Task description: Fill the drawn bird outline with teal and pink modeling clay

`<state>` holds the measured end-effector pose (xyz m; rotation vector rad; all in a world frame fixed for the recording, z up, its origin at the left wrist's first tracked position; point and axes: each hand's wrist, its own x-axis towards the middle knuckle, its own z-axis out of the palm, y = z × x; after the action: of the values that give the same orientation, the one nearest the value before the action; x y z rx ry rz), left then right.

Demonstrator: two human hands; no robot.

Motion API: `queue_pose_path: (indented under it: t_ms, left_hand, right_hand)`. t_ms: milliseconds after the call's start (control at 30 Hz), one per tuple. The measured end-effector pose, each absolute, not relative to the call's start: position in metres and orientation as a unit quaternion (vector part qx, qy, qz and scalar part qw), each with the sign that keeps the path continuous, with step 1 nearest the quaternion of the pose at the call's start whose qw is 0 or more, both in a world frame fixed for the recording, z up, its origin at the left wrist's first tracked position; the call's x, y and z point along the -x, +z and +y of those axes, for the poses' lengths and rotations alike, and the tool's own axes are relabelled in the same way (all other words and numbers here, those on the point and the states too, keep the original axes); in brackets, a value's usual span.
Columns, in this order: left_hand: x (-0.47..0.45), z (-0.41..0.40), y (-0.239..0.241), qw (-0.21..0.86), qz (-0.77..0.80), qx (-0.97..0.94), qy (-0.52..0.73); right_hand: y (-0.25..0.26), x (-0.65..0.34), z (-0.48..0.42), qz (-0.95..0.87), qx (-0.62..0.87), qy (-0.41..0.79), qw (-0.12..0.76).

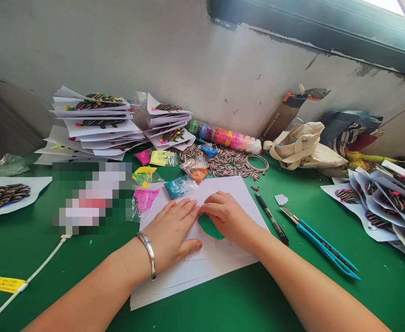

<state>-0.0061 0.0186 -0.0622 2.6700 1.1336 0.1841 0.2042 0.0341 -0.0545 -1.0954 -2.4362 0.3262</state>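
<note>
A white sheet of paper (174, 286) lies on top of other sheets in front of me. Flattened onto it is a green patch of modelling clay (210, 227), with a few pencil lines showing below. My left hand (171, 230), a silver bangle at its wrist, rests flat on the paper with fingers stretched out and tips close to the clay's left edge. Bent over the patch, my right hand (231, 216) has thumb and fingers pinched together at the clay's upper edge. The right hand partly covers the clay.
Right of the paper lie a black pen (273, 219) and a blue utility knife (321, 246). Bags of coloured clay (146, 199) and a pile of sunflower seeds (223, 161) sit behind it. Stacks of seed-decorated papers (98, 127) flank the green table. A white cable (43, 265) runs at left.
</note>
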Motion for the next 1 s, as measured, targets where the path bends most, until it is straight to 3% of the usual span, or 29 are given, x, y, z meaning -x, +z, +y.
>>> queue_pose_path:
  t_ms: [833, 1000]
  left_hand:
    - [0.005, 0.0184, -0.0613, 0.136, 0.393, -0.907, 0.065]
    - [0.0062, 0.0185, -0.0639, 0.136, 0.39, -0.908, 0.074]
  right_hand:
    - [-0.0451, -0.1998, 0.0261, -0.9, 0.379, 0.102, 0.189]
    - [-0.0504, -0.2064, 0.0331, -0.877, 0.401, 0.089, 0.249]
